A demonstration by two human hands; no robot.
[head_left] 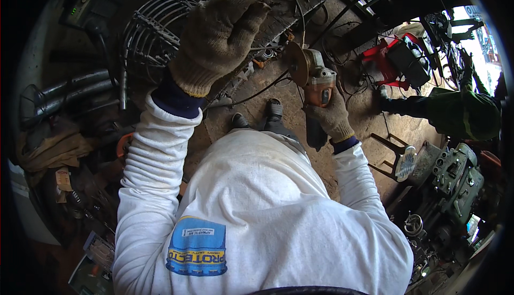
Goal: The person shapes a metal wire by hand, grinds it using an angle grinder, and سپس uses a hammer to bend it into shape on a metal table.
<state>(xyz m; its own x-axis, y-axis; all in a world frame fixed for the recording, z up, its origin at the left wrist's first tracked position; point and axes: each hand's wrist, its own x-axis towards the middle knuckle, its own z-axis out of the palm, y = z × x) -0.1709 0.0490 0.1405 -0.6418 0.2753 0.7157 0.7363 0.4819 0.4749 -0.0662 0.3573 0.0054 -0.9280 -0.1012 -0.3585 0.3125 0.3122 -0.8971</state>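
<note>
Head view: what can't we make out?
All in the head view:
Grinder: middle of its body, behind the right grip.
Metal bars: right end, behind the left grip.
Inside of the left grip: hidden by its own curled fingers, so any small item there can't be ruled out.
Legs: upper part, behind the shirt.
Other person: hand detail, too small and dark.

Floor gap (364,117) right of grinder (320,90), red chair (376,66) beyond
</note>
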